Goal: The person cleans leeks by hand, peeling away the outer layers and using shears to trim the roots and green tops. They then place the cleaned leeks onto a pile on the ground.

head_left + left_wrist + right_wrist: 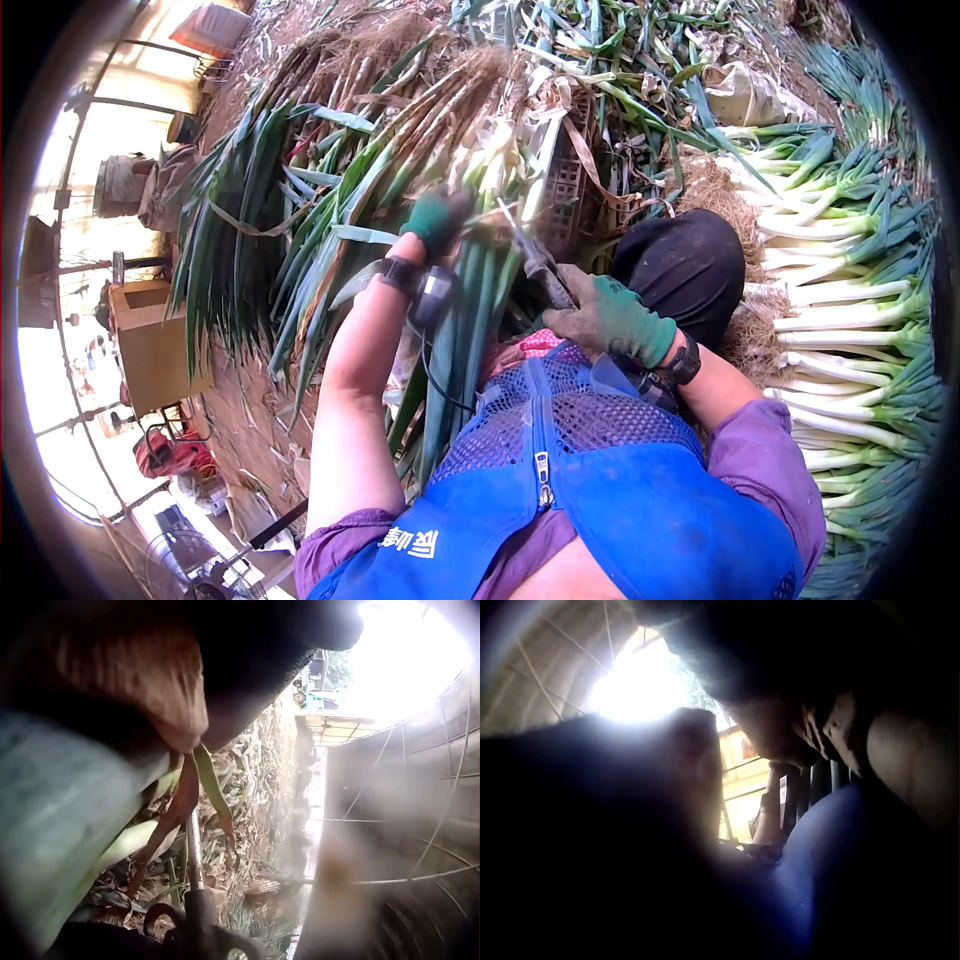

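Note:
The left hand (pixel 438 220), in a green glove and blurred by motion, grips a leek (pixel 472 290) whose leaves hang down beside the forearm. A thick, pale green leek part (pixel 60 817) fills the left side of the left wrist view, with a dry brown leaf (pixel 180 802) by it. In the gloved right hand (pixel 612 315) is a dark-handled tool (pixel 540 265) with a thin metal nozzle pointing toward the left hand. The nozzle (pixel 195 851) also shows below the leaves. The right wrist view is too dark to show the hand.
Untrimmed leeks (pixel 250 210) with brown roots are heaped at the left. Cleaned leeks (pixel 840 310) lie in a long row at the right. A plastic crate (pixel 567 190) stands beyond the tool, leaf scraps (pixel 640 60) behind it. A cardboard box (pixel 155 345) is at far left.

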{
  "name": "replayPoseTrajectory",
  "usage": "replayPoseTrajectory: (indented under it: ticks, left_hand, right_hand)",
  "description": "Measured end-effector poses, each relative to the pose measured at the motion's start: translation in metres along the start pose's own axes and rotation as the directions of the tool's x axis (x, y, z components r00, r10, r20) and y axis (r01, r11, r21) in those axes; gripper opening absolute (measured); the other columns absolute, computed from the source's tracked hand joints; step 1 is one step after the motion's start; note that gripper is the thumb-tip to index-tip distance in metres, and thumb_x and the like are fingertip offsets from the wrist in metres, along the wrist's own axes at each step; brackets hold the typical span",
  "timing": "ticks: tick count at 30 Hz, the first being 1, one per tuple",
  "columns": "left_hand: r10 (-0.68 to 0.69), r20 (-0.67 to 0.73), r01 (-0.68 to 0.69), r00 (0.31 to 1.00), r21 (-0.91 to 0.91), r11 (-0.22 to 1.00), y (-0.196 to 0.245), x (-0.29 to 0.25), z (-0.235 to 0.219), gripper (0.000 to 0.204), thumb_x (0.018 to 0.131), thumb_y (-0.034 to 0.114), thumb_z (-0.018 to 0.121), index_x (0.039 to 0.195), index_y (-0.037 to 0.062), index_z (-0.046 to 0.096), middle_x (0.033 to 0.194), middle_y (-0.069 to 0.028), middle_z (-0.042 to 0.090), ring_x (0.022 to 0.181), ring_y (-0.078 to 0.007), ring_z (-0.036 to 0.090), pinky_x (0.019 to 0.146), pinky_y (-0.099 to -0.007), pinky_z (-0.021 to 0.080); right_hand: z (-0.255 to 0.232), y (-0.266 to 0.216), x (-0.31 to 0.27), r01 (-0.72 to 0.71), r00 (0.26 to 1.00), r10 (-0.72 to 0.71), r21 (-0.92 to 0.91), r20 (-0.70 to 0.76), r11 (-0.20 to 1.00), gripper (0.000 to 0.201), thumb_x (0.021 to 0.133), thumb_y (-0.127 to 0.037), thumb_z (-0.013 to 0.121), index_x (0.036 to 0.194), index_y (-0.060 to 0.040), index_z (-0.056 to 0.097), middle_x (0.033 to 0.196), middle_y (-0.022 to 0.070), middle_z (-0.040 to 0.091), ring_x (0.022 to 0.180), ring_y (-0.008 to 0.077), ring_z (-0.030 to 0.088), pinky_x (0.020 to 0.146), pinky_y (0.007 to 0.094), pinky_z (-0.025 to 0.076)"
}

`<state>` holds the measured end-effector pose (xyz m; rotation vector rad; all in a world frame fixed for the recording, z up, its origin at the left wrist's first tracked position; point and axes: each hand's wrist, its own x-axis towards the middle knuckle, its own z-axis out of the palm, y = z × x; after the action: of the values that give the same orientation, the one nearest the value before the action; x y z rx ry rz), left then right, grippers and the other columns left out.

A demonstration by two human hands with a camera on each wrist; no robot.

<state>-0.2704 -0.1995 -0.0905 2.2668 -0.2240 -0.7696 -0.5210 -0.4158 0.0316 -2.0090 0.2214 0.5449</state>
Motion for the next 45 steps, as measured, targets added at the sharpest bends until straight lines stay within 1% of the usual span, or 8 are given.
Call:
replayPoseTrajectory:
  ticks: [3,9,11,12,14,18,26,45]
  left_hand:
    - [0.004,-0.123,0.011,0.992,0.123,0.992,-0.001,0.005,0.004,0.054,0.085,0.046,0.064,0.107,-0.0027,0.072,0.104,-0.032,0.069,0.095,-0.0422,0.07,0.084,-0.0434,0.054]
    - [0.076,0.202,-0.17,0.976,0.498,0.85,0.019,-0.01,-0.008,0.072,0.09,0.063,0.055,0.128,0.0016,0.059,0.11,-0.0317,0.068,0.108,-0.043,0.065,0.094,-0.0467,0.049]
    - [0.051,-0.007,-0.037,0.999,0.595,0.803,0.025,-0.016,0.005,0.083,0.087,0.062,0.061,0.149,0.0099,0.043,0.118,-0.0324,0.064,0.114,-0.0449,0.062,0.101,-0.0492,0.046]
    - [0.0,-0.346,0.192,0.938,0.519,0.833,0.021,-0.017,0.018,0.085,0.085,0.059,0.065,0.152,0.0137,0.039,0.123,-0.0312,0.062,0.116,-0.0451,0.061,0.103,-0.0492,0.045]
    - [0.465,-0.372,-0.046,0.803,0.739,0.672,0.038,-0.041,0.01,0.08,0.082,0.058,0.07,0.146,0.0147,0.049,0.134,-0.0295,0.056,0.119,-0.0449,0.058,0.103,-0.0475,0.046]
    - [-0.029,0.137,-0.044,0.99,0.501,0.864,0.071,-0.043,-0.001,0.065,0.086,0.058,0.067,0.126,0.0072,0.063,0.12,-0.0244,0.065,0.106,-0.0393,0.065,0.094,-0.0444,0.05]
    - [0.005,0.247,-0.1,0.969,0.375,0.922,0.068,-0.074,0.016,0.052,0.088,0.052,0.066,0.101,0.0019,0.067,0.097,-0.0203,0.072,0.091,-0.0327,0.069,0.086,-0.0412,0.051]
    - [0.026,0.292,-0.078,0.956,0.166,0.983,0.052,-0.105,0.014,0.05,0.096,0.046,0.059,0.115,0.0013,0.069,0.097,-0.018,0.073,0.091,-0.0262,0.07,0.084,-0.0383,0.052]
  right_hand:
    - [-0.002,0.004,0.019,-0.014,0.999,0.015,0.026,-0.034,1.0,0.052,0.08,-0.041,0.064,0.108,0.0022,0.058,0.091,0.0272,0.067,0.09,0.0439,0.067,0.081,0.0472,0.051]
    - [-0.015,0.014,0.075,-0.143,0.983,0.152,0.095,-0.1,0.985,0.055,0.078,-0.042,0.064,0.11,0.0031,0.059,0.1,0.0266,0.069,0.097,0.0401,0.067,0.087,0.0445,0.051]
    - [-0.01,0.009,0.066,-0.093,0.993,0.096,0.041,-0.066,0.995,0.056,0.078,-0.042,0.064,0.111,0.0026,0.059,0.102,0.0271,0.068,0.099,0.0399,0.067,0.089,0.0442,0.051]
    - [-0.009,0.005,0.059,-0.069,0.996,0.07,0.013,-0.049,0.998,0.056,0.078,-0.042,0.064,0.111,0.0024,0.06,0.103,0.0273,0.068,0.1,0.0398,0.067,0.09,0.044,0.05]
    - [-0.014,-0.002,0.056,-0.098,0.995,0.098,-0.017,0.005,0.995,0.057,0.079,-0.042,0.063,0.115,0.0022,0.06,0.108,0.0291,0.067,0.104,0.0416,0.065,0.092,0.0442,0.05]
    - [-0.016,0.014,0.095,-0.073,0.994,0.07,-0.03,-0.088,0.997,0.059,0.078,-0.041,0.065,0.116,0.0036,0.062,0.106,0.0295,0.067,0.099,0.0401,0.067,0.087,0.0432,0.052]
    - [-0.052,0.015,0.165,-0.172,0.977,0.165,-0.044,-0.135,0.984,0.059,0.08,-0.04,0.064,0.111,0.0101,0.062,0.092,0.0265,0.071,0.082,0.0339,0.071,0.075,0.0411,0.056]
    - [-0.038,0.016,0.096,-0.167,0.981,0.129,-0.28,-0.147,0.945,0.062,0.082,-0.045,0.06,0.117,0.0051,0.057,0.111,0.0337,0.065,0.109,0.0443,0.064,0.093,0.0461,0.05]
